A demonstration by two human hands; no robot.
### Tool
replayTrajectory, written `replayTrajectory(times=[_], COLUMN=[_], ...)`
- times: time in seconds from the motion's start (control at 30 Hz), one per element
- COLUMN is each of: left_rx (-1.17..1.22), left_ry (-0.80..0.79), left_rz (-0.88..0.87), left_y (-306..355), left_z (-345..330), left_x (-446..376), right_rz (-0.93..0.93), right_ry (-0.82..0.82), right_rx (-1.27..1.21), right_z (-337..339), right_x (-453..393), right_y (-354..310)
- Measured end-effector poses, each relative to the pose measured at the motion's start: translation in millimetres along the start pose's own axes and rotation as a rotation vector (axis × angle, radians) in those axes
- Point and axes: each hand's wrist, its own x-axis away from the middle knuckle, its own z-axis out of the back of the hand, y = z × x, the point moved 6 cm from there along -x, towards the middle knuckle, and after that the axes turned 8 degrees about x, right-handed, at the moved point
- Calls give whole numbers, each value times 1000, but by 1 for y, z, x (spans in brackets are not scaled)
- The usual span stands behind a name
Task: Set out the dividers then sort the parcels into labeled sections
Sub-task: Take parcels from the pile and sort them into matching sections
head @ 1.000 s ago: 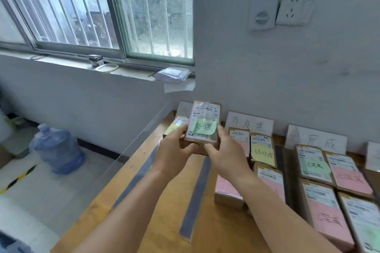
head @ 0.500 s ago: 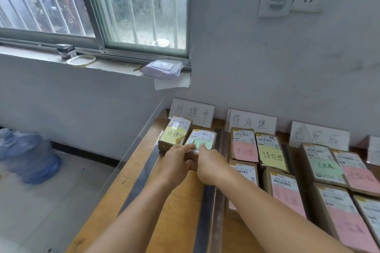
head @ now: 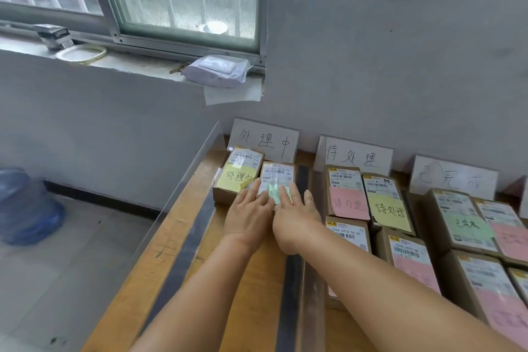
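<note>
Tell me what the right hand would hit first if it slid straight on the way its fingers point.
The right hand lies flat on the green-note parcel, fingers pointing toward the wall. Going straight on, it would likely meet the left section's label card standing behind that parcel, though depth is hard to judge.

Two hands (head: 248, 218), about eleven parcels (head: 347, 193), three full label cards (head: 264, 140) and two dividers (head: 290, 280) showed.

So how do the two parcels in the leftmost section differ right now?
The yellow-note parcel lies untouched against the sign; the green-note parcel sits nearer, with the left hand and right hand resting flat on it. Their notes differ in colour. Both are small brown boxes with printed labels.
</note>
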Motion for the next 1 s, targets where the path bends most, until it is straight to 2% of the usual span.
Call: replayTrajectory(times=[0.27,0.53,0.8,1.0], left_rx=[-53,-43,119,141], left_ry=[-60,-128,-135,-105], left_rz=[20,84,67,24], left_y=[-5,2,58,136], left_z=[1,20,59,73], left_x=[-23,-7,20,52], right_rz=[-35,-19,-50,-131], right_ry=[-17,99,223,280], right_rx=[-102,-237,-362,-424], right_z=[1,15,8,-29], right_x=[-23,7,74,148], right_y=[8,17,56,108])
